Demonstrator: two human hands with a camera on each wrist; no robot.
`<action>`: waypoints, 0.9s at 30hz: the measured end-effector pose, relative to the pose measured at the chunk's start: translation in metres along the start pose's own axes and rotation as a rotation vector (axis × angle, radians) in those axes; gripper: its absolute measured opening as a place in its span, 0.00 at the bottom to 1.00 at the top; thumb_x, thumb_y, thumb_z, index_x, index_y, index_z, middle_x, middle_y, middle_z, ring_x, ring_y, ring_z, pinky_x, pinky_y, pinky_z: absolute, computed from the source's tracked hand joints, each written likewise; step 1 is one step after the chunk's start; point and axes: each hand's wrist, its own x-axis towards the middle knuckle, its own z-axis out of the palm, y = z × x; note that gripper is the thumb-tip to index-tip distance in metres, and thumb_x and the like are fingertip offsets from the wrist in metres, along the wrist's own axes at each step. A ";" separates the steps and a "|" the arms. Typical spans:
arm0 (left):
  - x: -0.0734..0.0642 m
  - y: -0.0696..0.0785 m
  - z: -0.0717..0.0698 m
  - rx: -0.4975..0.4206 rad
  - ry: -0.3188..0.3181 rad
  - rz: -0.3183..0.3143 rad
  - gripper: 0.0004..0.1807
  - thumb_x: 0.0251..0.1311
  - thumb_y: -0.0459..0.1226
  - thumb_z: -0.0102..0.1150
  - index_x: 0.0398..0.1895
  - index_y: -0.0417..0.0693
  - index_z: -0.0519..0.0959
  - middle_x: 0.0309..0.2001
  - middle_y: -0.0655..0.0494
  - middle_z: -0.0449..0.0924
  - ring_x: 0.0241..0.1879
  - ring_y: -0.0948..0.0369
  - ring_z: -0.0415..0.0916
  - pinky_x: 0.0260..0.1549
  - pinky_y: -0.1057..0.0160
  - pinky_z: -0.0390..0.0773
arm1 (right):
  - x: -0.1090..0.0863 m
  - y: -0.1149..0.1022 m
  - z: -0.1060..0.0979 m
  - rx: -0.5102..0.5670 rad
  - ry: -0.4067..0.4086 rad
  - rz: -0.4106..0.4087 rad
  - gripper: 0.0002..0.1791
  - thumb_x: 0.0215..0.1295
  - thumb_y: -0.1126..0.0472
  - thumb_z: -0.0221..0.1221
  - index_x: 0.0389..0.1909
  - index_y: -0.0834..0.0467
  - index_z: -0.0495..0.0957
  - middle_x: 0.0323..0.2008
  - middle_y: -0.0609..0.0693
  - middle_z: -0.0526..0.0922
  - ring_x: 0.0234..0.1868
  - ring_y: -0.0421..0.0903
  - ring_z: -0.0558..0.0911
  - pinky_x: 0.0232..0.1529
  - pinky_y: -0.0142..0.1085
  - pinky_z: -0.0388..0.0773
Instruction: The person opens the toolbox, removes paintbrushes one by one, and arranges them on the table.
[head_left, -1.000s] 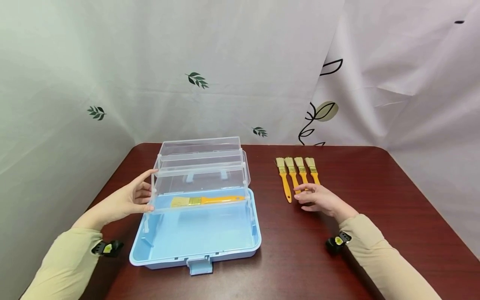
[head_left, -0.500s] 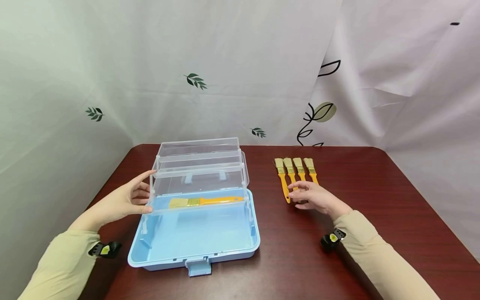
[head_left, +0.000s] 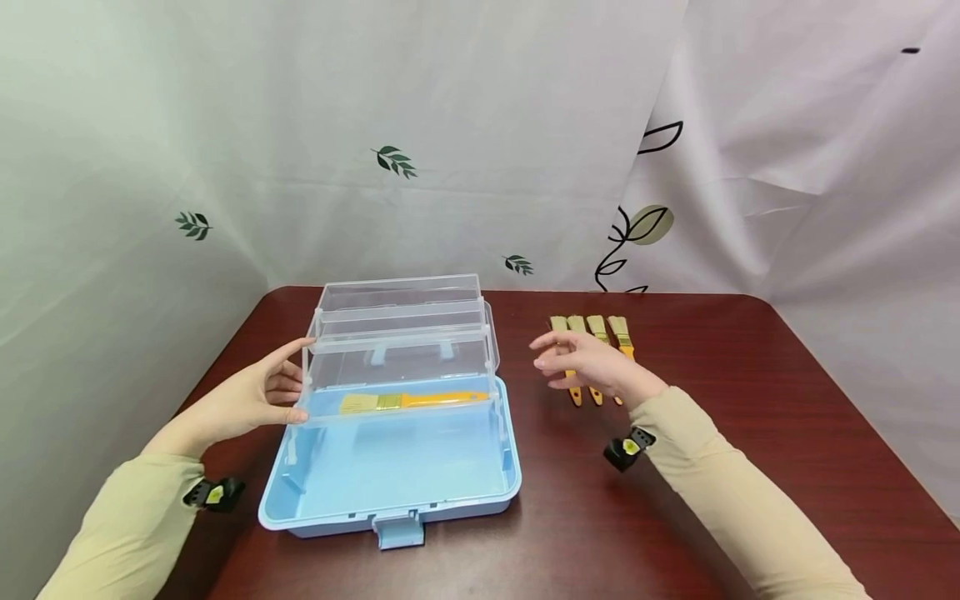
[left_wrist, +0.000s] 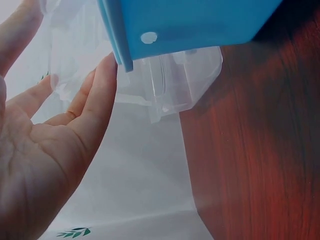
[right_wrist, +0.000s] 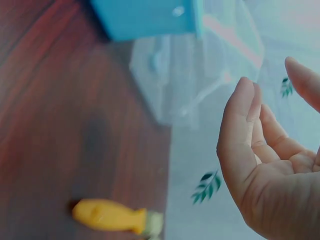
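A light blue storage box (head_left: 405, 475) stands open on the table, its clear trays (head_left: 397, 340) raised in steps. In the lower clear tray lies a paintbrush (head_left: 442, 400) with a yellow handle, bristles to the left. My left hand (head_left: 240, 404) holds that tray's left end, thumb at the front corner and index finger at the back. My right hand (head_left: 588, 362), fingers loosely bent and nothing in them, hovers right of the box. Behind and below it, several more paintbrushes (head_left: 619, 329) lie side by side, partly hidden. The right wrist view shows one yellow handle (right_wrist: 107, 215).
The box's latch (head_left: 399, 530) hangs down at the front. Behind the trays, the clear lid (head_left: 492, 337) is tipped back. The dark red table (head_left: 750, 367) is bordered by pale cloth (head_left: 480, 125) with leaf prints.
My right hand has moved left and away from the brush handles toward the box, uncovering their ends. The left hand has stayed at the tray.
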 end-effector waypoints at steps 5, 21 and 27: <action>0.000 -0.001 0.000 -0.012 -0.006 0.001 0.57 0.44 0.44 0.71 0.73 0.51 0.43 0.47 0.41 0.67 0.46 0.52 0.74 0.43 0.62 0.81 | 0.010 -0.024 0.018 -0.049 -0.035 -0.036 0.24 0.60 0.62 0.59 0.57 0.62 0.67 0.37 0.50 0.77 0.39 0.41 0.78 0.53 0.51 0.77; 0.000 0.000 0.000 -0.011 -0.007 0.007 0.57 0.45 0.45 0.71 0.73 0.52 0.43 0.47 0.41 0.67 0.45 0.53 0.73 0.42 0.67 0.80 | 0.038 -0.072 0.079 -0.424 -0.197 -0.203 0.23 0.60 0.60 0.60 0.57 0.55 0.71 0.39 0.51 0.80 0.44 0.48 0.81 0.42 0.33 0.79; 0.000 0.000 0.000 -0.002 -0.006 0.008 0.57 0.45 0.45 0.71 0.73 0.53 0.43 0.47 0.41 0.67 0.44 0.54 0.73 0.42 0.65 0.81 | 0.046 -0.077 0.096 -0.657 -0.211 -0.308 0.22 0.60 0.58 0.61 0.56 0.53 0.71 0.39 0.48 0.79 0.43 0.41 0.80 0.43 0.29 0.76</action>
